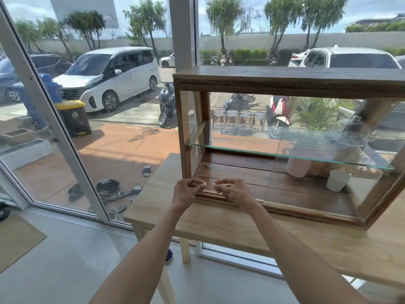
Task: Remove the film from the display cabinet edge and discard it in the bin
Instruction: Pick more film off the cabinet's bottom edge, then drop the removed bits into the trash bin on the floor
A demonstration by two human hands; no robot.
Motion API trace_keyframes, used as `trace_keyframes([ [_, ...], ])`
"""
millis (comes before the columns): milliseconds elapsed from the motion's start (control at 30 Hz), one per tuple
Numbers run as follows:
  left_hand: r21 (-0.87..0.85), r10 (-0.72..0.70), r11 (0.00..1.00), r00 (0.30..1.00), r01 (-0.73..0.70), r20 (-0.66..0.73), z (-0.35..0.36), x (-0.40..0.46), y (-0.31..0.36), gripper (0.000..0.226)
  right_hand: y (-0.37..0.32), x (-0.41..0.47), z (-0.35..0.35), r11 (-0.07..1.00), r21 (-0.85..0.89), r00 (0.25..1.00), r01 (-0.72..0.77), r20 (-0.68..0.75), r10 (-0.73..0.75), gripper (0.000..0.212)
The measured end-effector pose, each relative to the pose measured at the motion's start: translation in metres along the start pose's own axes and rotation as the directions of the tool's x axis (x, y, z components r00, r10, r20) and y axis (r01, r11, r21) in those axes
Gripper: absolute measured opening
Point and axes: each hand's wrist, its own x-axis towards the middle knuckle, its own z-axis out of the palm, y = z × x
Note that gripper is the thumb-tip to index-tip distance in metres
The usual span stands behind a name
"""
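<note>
A wood-and-glass display cabinet stands on a light wooden table by the window. Both my hands are at its lower front rail, near the left corner. My left hand and my right hand have their fingers curled and their fingertips pinched, facing each other a short gap apart just above the rail. The film is too thin and clear to make out, so I cannot tell whether either pinch holds it.
Inside the cabinet are a glass shelf with several upturned glasses, a pink cup and a white cup. A dark bin with a yellow lid stands outside beyond the window. Shoes lie outside on the pavement.
</note>
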Motion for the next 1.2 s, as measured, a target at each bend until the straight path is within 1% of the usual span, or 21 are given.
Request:
trace_keyframes([
  [67, -0.037, -0.017, 0.999, 1.0, 0.017, -0.009, -0.002, -0.009, 0.0, 0.011, -0.001, -0.007, 0.004, 0.991, 0.127, 0.998, -0.043, 0.061, 0.035, 0.009],
  [100, -0.046, -0.025, 0.999, 1.0, 0.024, -0.013, -0.003, -0.014, 0.0, 0.01, 0.0, -0.01, 0.007, 0.982, 0.178, 0.995, -0.067, 0.086, 0.052, 0.012],
  [167, -0.07, -0.039, 0.997, 0.999, 0.038, -0.021, -0.006, -0.025, -0.001, 0.008, 0.002, -0.016, 0.013, 0.96, 0.25, 0.987, -0.123, 0.128, 0.093, 0.017],
  [300, -0.109, -0.069, 0.992, 0.997, 0.064, -0.047, -0.017, -0.047, -0.008, 0.01, 0.012, -0.026, 0.024, 0.906, 0.355, 0.961, -0.231, 0.228, 0.156, 0.006],
  [400, -0.14, -0.115, 0.985, 0.99, 0.103, -0.083, -0.028, -0.067, -0.016, 0.021, 0.018, -0.035, 0.035, 0.906, 0.333, 0.945, -0.259, 0.281, 0.167, 0.008],
  [500, -0.162, -0.178, 0.974, 0.976, 0.156, -0.129, -0.041, -0.09, -0.026, 0.023, 0.021, -0.047, 0.051, 0.908, 0.304, 0.926, -0.289, 0.33, 0.184, 0.016],
  [567, -0.238, -0.237, 0.951, 0.96, 0.197, -0.151, -0.052, -0.106, -0.034, 0.024, 0.021, -0.057, 0.065, 0.922, 0.263, 0.913, -0.283, 0.368, 0.175, 0.02],
  [633, -0.305, -0.276, 0.927, 0.948, 0.218, -0.161, -0.064, -0.122, -0.043, 0.026, 0.021, -0.066, 0.082, 0.938, 0.229, 0.909, -0.261, 0.385, 0.159, 0.018],
  [733, -0.318, -0.315, 0.916, 0.929, 0.245, -0.192, -0.083, -0.147, -0.057, 0.023, 0.026, -0.079, 0.109, 0.929, 0.246, 0.897, -0.275, 0.414, 0.156, 0.02],
  [800, -0.324, -0.321, 0.916, 0.917, 0.237, -0.236, -0.095, -0.164, -0.068, 0.021, 0.029, -0.086, 0.127, 0.925, 0.247, 0.879, -0.289, 0.45, 0.154, 0.022],
  [900, -0.343, -0.344, 0.909, 0.893, 0.238, -0.29, -0.115, -0.19, -0.087, 0.021, 0.035, -0.094, 0.158, 0.927, 0.201, 0.847, -0.317, 0.499, 0.181, 0.021],
  [1000, -0.369, -0.393, 0.888, 0.868, 0.273, -0.305, -0.137, -0.215, -0.108, 0.015, 0.044, -0.106, 0.195, 0.923, 0.167, 0.824, -0.346, 0.525, 0.214, 0.017],
  [1067, -0.386, -0.434, 0.871, 0.844, 0.303, -0.317, -0.151, -0.232, -0.123, 0.013, 0.05, -0.117, 0.221, 0.921, 0.136, 0.804, -0.366, 0.544, 0.239, 0.02],
  [1200, -0.414, -0.511, 0.837, 0.781, 0.358, -0.358, -0.175, -0.265, -0.156, 0.016, 0.065, -0.144, 0.266, 0.911, 0.058, 0.747, -0.408, 0.596, 0.296, 0.025],
])
